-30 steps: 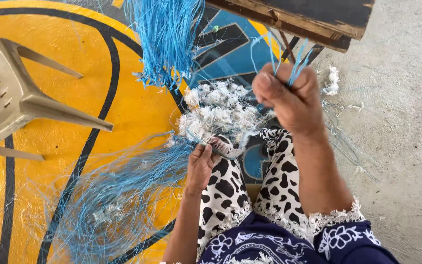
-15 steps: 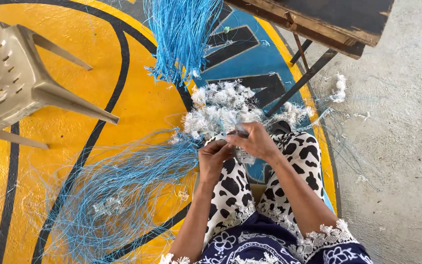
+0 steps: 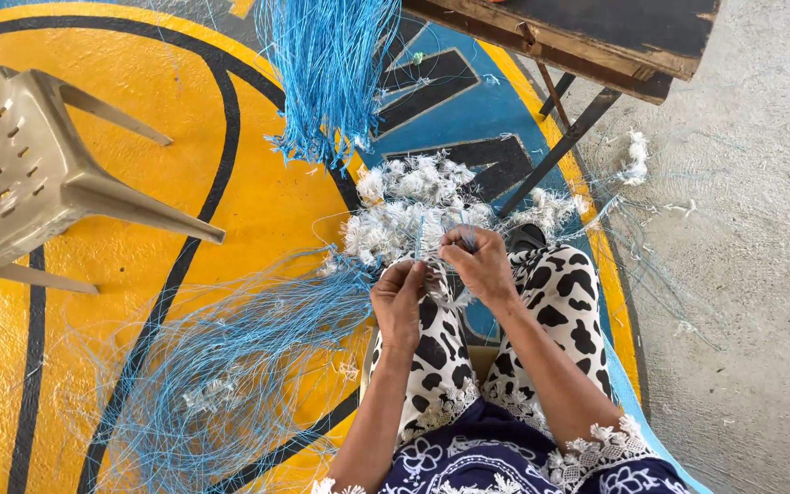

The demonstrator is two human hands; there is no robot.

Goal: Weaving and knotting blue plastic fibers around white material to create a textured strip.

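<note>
While the person sits with knees in black-and-white patterned trousers [image 3: 555,311], the left hand [image 3: 401,297] and the right hand [image 3: 479,263] meet just above them, each with fingers pinched together on thin blue strands [image 3: 418,245] that rise from a pile of white tufts [image 3: 413,206] on the painted floor. Loose blue netting [image 3: 221,366] spreads to the left of the hands, a hanging blue bundle [image 3: 326,73] falls above the pile, and a beige plastic chair [image 3: 20,174] lies tipped well apart at the far left.
</note>
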